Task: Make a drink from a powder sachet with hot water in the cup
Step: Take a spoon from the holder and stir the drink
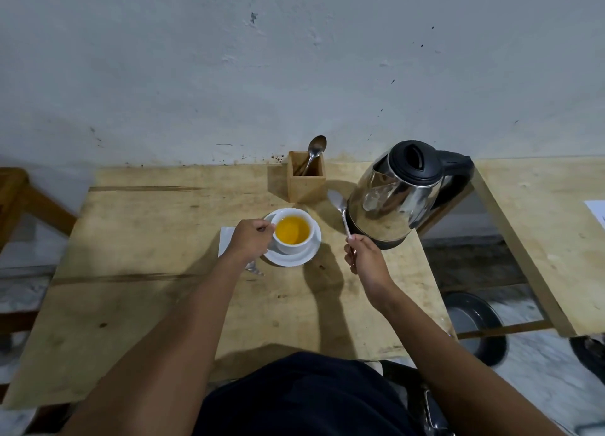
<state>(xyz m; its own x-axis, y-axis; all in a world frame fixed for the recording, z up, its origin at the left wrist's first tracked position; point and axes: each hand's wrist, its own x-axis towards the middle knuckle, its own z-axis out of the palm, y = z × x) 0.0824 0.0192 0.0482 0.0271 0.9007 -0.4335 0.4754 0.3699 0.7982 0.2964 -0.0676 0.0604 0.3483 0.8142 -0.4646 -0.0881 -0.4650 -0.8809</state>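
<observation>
I see the cup (292,230) on its saucer (292,259) mid-table (147,304), filled with yellow liquid, well clear of every table edge. My left hand (250,239) is closed at the cup's left side, fingers curled at the handle, which they hide. My right hand (363,255) pinches a spoon (340,211) by the handle end, bowl raised, just right of the cup. Beyond those fingers the kettle (401,193) stands close, crowding the right side. A wooden holder (306,180) with another spoon (316,151) sits behind the cup. Open table lies toward me. A white napkin (226,239) and a crumpled foil scrap (253,267), possibly the sachet, lie partly hidden under the left wrist.
</observation>
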